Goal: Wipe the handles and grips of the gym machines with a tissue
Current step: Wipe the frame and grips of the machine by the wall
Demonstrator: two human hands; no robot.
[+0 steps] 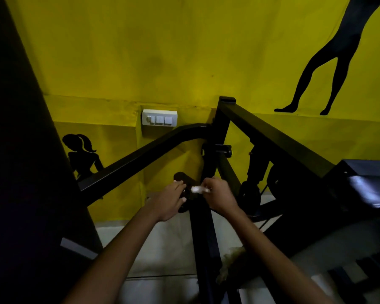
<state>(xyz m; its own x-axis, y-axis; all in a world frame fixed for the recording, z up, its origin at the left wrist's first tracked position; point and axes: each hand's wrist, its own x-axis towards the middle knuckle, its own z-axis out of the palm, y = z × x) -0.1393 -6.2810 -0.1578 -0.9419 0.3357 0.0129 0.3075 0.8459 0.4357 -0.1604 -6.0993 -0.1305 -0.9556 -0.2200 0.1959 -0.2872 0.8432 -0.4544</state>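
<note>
A black cylindrical grip (183, 179) sticks out from the black gym machine frame (203, 227) in front of a yellow wall. My left hand (170, 199) curls round the grip from the left. My right hand (217, 195) pinches a small white tissue (199, 189) and holds it against the grip just right of my left hand. Much of the grip is hidden by both hands and by the dim light.
A slanted black bar (140, 160) runs up to the frame's top at the left, another (272, 137) comes down to the right toward a padded seat (364, 185). A white switch panel (159, 120) sits on the wall. Pale floor tiles (162, 249) lie below.
</note>
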